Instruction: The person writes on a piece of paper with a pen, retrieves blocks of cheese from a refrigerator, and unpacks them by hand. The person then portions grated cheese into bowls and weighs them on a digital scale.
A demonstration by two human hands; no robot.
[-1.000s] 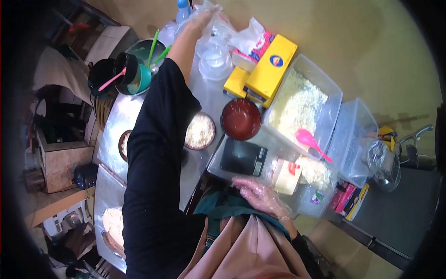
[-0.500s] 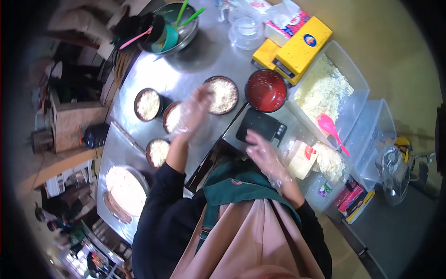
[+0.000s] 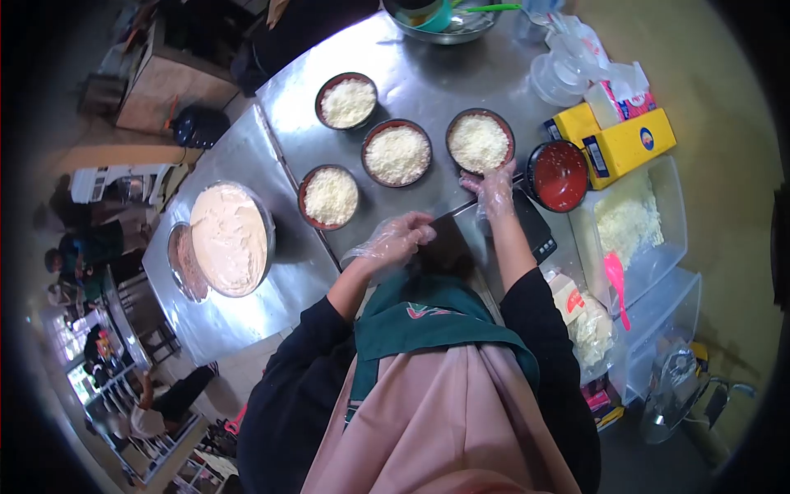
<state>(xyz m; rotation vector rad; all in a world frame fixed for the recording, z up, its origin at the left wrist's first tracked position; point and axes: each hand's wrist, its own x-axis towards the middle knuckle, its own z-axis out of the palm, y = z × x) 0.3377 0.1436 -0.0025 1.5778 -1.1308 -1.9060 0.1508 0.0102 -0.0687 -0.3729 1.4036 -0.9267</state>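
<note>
My right hand [image 3: 495,193], in a clear plastic glove, has its thumb and fingers at the near rim of a dark bowl of pale grated cheese [image 3: 479,142]. My left hand [image 3: 398,240], gloved too, hovers over the near table edge with loosely curved fingers and nothing visible in it. Left of the right hand's bowl stand a middle bowl [image 3: 397,153], a far bowl [image 3: 346,103] and a near bowl [image 3: 329,197], all topped with the same shreds. A red-lined bowl [image 3: 559,176] with a few crumbs sits beside a black kitchen scale [image 3: 533,226], partly hidden by my right arm.
A large bowl of pale cream [image 3: 232,239] stands at the left. On the right are a clear tub of grated cheese [image 3: 629,216], a pink spoon [image 3: 615,284] and yellow boxes [image 3: 632,148]. A metal mixing bowl [image 3: 448,34] sits at the back; people are in the background.
My view has shifted left. My left hand has drawn back from the bowls to the table edge. My right hand has moved from the scale to the rim of a filled bowl.
</note>
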